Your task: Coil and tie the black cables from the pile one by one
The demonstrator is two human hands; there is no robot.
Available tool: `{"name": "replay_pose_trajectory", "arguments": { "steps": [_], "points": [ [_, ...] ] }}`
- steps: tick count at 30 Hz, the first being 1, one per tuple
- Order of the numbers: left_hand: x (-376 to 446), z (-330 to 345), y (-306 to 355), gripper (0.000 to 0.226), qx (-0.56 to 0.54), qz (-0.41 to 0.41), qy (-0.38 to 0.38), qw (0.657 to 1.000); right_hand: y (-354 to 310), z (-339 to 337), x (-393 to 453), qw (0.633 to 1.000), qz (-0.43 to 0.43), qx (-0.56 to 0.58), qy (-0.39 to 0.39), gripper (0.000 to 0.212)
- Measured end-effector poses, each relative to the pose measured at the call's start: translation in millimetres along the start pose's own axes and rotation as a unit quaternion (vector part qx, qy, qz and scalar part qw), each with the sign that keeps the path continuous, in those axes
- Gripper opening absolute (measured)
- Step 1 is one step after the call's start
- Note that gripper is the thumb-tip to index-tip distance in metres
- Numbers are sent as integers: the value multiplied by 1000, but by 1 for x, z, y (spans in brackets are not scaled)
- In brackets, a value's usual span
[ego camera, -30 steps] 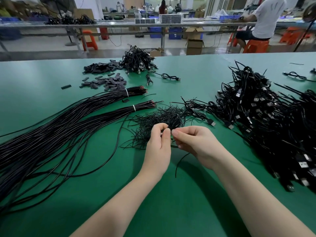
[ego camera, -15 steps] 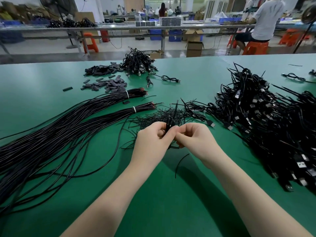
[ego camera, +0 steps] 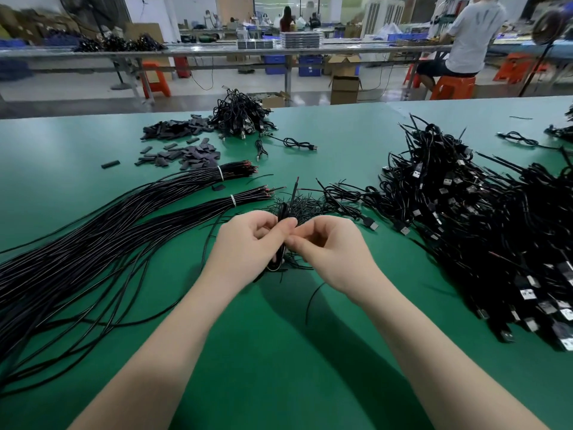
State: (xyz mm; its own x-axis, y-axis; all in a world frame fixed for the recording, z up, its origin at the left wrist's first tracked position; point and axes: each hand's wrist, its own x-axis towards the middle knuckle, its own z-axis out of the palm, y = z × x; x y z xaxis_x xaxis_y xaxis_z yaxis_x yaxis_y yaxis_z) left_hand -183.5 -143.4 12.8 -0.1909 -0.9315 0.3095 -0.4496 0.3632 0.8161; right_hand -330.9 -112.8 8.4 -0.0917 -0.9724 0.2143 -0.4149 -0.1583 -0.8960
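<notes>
Item 1: coiled cable (ego camera: 282, 212), black, held upright-ish at frame centre between both hands, above the green table (ego camera: 279, 352). One free end pokes up toward 12 o'clock; bottom loop of coil shows below the left hand's fingers, approx 6 o'clock of the grip.

Item 2: left hand (ego camera: 248, 243), at 9 o'clock of the coil. Fingers curled round the coil, thumb pressing it from the front.

Item 3: right hand (ego camera: 335, 252), at 3 o'clock of the coil. Thumb & index tip pinched together right at the coil; what they pinch is too thin to make out. Other fingers curled in.

Item 4: heap of thin tie wires (ego camera: 307, 203), black, on table directly behind the hands, 12 o'clock. One stray wire (ego camera: 313, 299) lies at 5 o'clock, under the right wrist.

Item 5: straight cable bundles (ego camera: 93, 237), 2 pcs, each banded w/ a white tie, fanning out from 11 o'clock to the table's 8 o'clock edge.

Item 6: pile of tied cables w/ USB plugs (ego camera: 483, 225), large, 2–4 o'clock, well apart from the hands.

Item 7: small cable pile (ego camera: 240, 117) at 12 o'clock far, just beside dark sleeve pieces (ego camera: 183, 150) at 11 o'clock.

Item 8: person on orange stool (ego camera: 465, 41), background, 1 o'clock, back to camera.
</notes>
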Motion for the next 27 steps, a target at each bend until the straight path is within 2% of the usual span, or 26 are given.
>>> {"name": "replay_pose_trajectory", "arguments": {
  "steps": [4, 7, 12, 14, 17, 19, 23, 27],
  "points": [
    [4, -12, 4, 43, 8, -10, -31, 999, -9, -7, -2, 995, -89, -51, -1, 25],
    [5, -17, 7, 49, -80, -65, -80, 991, -12, -13, -2, 984, -151, -93, -4, 12],
    [6, -19, 11, 37, -208, -167, -143, 953, -10, -13, -2, 967, -226, -114, 21, 4],
    [7, -22, 13, 36, -268, -195, -164, 929, -10, -14, -2, 972, -219, -85, 27, 8],
    [7, -27, 15, 31, -329, -204, -195, 901, -11, -21, 0, 989, -146, 20, 4, 20],
    [5, -28, 16, 27, -340, -202, -208, 895, -12, -23, 1, 993, -96, 65, -6, 15],
    [3, -26, 16, 25, -299, -188, -199, 914, -13, -25, 2, 996, -43, 79, -23, 10],
    [3, -25, 18, 23, -269, -156, -182, 933, -16, -31, 1, 997, -51, 44, -46, 8]
  ]
}}
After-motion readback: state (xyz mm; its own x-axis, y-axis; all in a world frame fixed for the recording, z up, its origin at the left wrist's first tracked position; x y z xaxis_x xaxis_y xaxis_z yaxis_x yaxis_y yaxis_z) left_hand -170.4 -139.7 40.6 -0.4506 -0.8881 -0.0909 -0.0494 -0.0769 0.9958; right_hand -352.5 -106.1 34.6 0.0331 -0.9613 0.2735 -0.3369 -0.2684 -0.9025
